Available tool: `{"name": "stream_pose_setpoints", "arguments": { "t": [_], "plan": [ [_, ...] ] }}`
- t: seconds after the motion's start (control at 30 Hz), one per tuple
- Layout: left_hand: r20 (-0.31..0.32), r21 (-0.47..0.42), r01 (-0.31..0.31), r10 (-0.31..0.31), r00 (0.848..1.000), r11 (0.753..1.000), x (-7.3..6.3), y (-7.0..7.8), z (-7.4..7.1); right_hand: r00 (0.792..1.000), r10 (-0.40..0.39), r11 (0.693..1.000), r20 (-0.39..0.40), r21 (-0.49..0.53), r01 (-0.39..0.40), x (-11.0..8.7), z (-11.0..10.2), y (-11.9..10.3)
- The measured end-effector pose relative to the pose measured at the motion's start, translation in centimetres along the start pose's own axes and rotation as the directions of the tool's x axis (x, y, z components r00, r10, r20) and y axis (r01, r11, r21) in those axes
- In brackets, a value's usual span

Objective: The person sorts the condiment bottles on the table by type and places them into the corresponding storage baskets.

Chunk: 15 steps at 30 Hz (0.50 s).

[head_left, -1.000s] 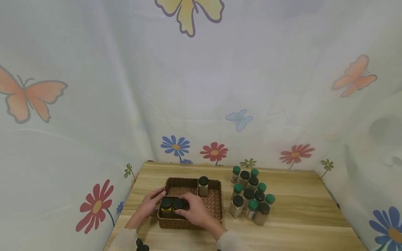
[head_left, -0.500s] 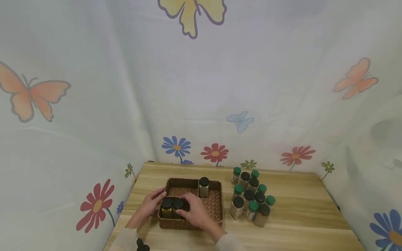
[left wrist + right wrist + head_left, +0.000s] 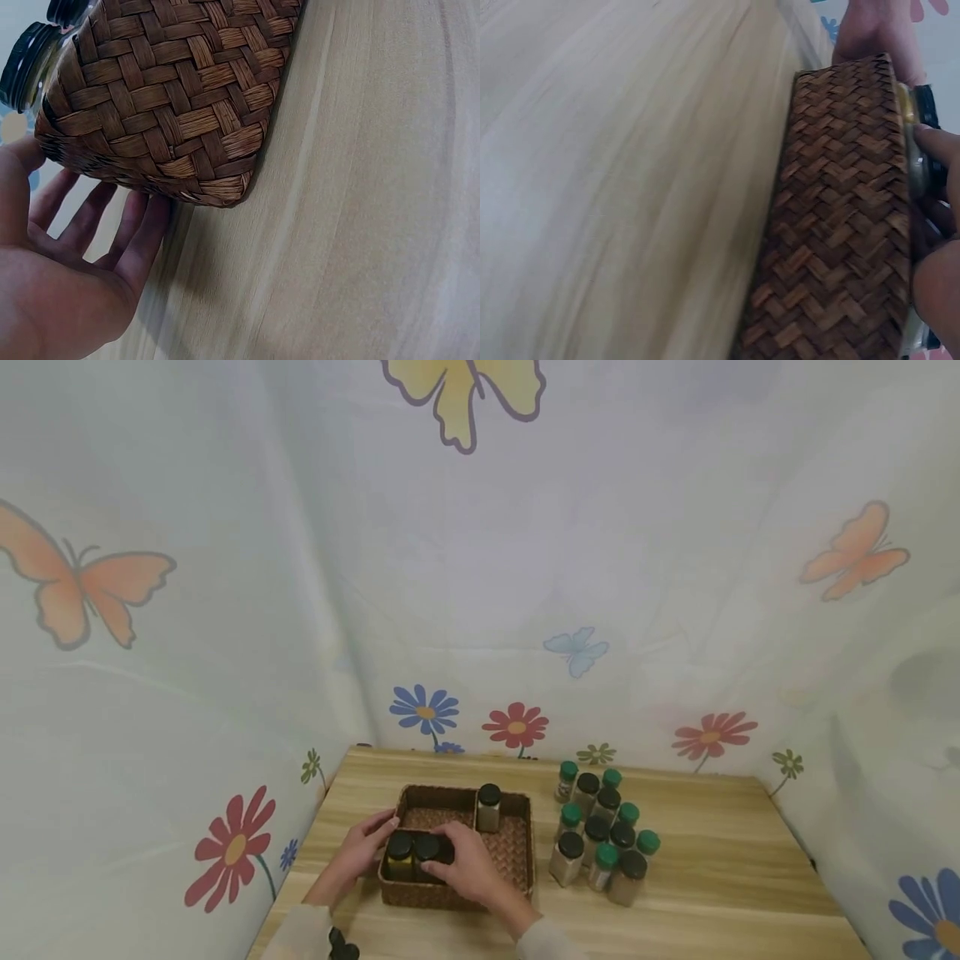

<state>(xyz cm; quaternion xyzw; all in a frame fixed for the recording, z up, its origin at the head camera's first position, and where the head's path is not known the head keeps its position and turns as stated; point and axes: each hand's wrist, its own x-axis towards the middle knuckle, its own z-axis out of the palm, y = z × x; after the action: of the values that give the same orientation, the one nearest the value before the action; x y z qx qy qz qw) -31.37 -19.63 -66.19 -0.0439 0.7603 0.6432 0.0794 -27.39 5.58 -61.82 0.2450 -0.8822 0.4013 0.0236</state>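
A woven brown basket (image 3: 431, 896) with dividers sits on the table. My left hand (image 3: 358, 850) rests against its left wall; in the left wrist view the fingers (image 3: 139, 232) lie fairly straight along the weave. My right hand (image 3: 468, 864) pinches a black-lidded spice jar (image 3: 427, 847) in the front left compartment, thumb on its near side. Beside it, on the left, stands another black-lidded jar (image 3: 400, 857) with yellowish contents. A third spice jar (image 3: 489, 810) stands upright near the back divider. My right hand hides part of the basket behind it.
Right of the basket, several spice jars (image 3: 597, 835) with black or green lids stand in a cluster on the wooden table (image 3: 712, 860). A small black object (image 3: 343, 947) lies near my left forearm. Printed cloth (image 3: 480, 568) hangs around the table.
The head view has shifted slightly. Both hands keep their places at the basket, and the right hand still holds the same jar.
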Motion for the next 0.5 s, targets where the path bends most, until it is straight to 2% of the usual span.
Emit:
{"name": "stream_pose_setpoints", "arguments": {
  "t": [0.23, 0.37, 0.5],
  "plan": [
    [0.005, -0.017, -0.005, 0.005, 1.000, 1.000, 0.3, -0.2, 0.1, 0.994, 0.024, 0.998, 0.105, 0.061, -0.031, -0.2, -2.3, -0.5],
    [-0.005, -0.020, -0.010, 0.010, 1.000, 1.000, 0.4, 0.0, 0.1, 0.990, 0.018, 0.996, 0.142, 0.083, -0.030, -1.2, -5.1, -0.6],
    [-0.008, -0.022, -0.011, 0.010, 1.000, 1.000, 0.2, 0.0, 0.1, 0.987, 0.004, 0.995, 0.161, 0.099, -0.020, -3.1, -8.7, 0.2]
  ]
}}
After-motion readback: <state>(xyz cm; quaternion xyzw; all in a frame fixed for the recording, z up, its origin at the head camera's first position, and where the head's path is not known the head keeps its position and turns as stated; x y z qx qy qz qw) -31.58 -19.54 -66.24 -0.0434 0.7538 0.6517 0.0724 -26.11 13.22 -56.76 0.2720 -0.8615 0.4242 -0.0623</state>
